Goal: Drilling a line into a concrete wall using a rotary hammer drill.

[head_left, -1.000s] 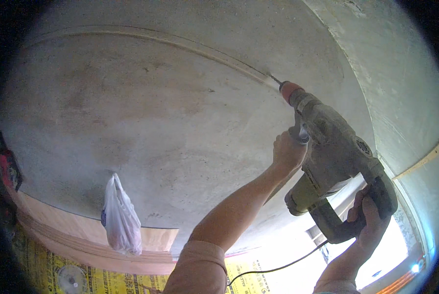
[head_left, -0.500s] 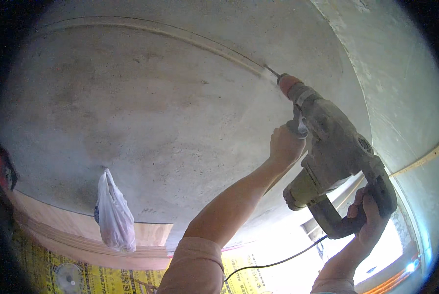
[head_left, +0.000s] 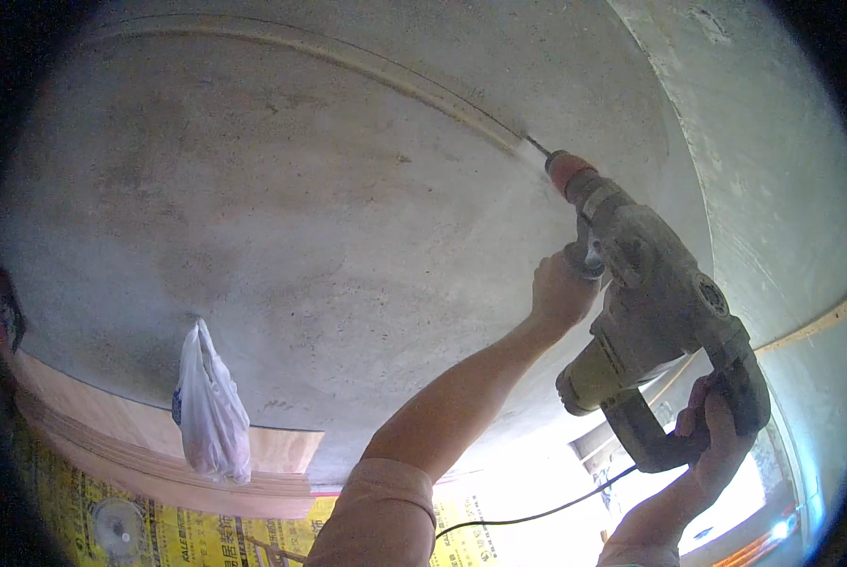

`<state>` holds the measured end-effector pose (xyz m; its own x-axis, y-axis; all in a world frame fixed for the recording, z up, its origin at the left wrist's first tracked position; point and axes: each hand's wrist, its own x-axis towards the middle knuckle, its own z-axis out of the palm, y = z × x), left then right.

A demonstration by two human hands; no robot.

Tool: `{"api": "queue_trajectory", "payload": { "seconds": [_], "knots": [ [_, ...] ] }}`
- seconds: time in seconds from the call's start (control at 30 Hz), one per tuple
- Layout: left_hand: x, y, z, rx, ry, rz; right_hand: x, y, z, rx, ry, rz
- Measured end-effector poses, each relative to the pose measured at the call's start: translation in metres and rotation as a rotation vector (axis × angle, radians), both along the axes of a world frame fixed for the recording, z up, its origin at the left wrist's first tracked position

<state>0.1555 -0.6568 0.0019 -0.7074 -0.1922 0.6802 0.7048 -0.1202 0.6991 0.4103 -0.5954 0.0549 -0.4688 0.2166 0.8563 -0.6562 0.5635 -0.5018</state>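
Observation:
A dusty grey rotary hammer drill (head_left: 650,255) with a reddish chuck is held up in both hands, tilted up and to the left. Its thin bit (head_left: 537,146) meets the grey wall (head_left: 282,208) at the right end of a long groove (head_left: 385,77). My left hand (head_left: 565,293) is wrapped round the side handle below the chuck. At the back, my right hand (head_left: 713,425) grips the D-shaped rear handle; some of its fingers are hidden behind the handle. A black cord (head_left: 527,518) runs from the rear handle down to the left.
A white plastic bag (head_left: 212,406) hangs on the wall at lower left. Stacked wooden boards (head_left: 159,430) lean beneath it, above yellow printed sheeting (head_left: 206,539) and a round fan-like object (head_left: 118,529). Another wall (head_left: 763,161) rises at right; bright light enters at lower right.
The drill and both hands appear slightly lower and to the right in the picture. The wall, bag and groove have shifted too, as the view moved. Both grips are unchanged.

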Motion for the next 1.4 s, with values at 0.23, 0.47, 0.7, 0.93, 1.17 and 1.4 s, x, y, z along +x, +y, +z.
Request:
{"api": "queue_trajectory", "payload": {
  "seconds": [0.23, 0.47, 0.7, 0.93, 1.17, 1.4],
  "knots": [
    [-0.007, 0.018, 0.003, -0.006, 0.033, 0.065, 0.008, 0.019, 0.003, 0.018, -0.041, -0.006],
    [-0.002, 0.010, 0.006, 0.104, 0.106, -0.014, -0.008, 0.004, 0.014, 0.053, -0.033, 0.020],
    [-0.009, 0.013, 0.012, 0.050, -0.005, 0.042, -0.001, 0.021, 0.013, 0.096, -0.077, -0.046],
    [-0.006, 0.013, 0.004, 0.075, 0.054, -0.027, -0.008, 0.009, 0.010, 0.070, 0.007, 0.031],
    [-0.016, 0.009, 0.009, 0.029, -0.005, -0.020, -0.006, 0.011, 0.005, 0.142, -0.033, 0.016],
    [-0.012, 0.010, 0.007, 0.026, 0.031, -0.088, -0.007, 0.002, 0.008, 0.085, 0.024, 0.012]
  ]
}}
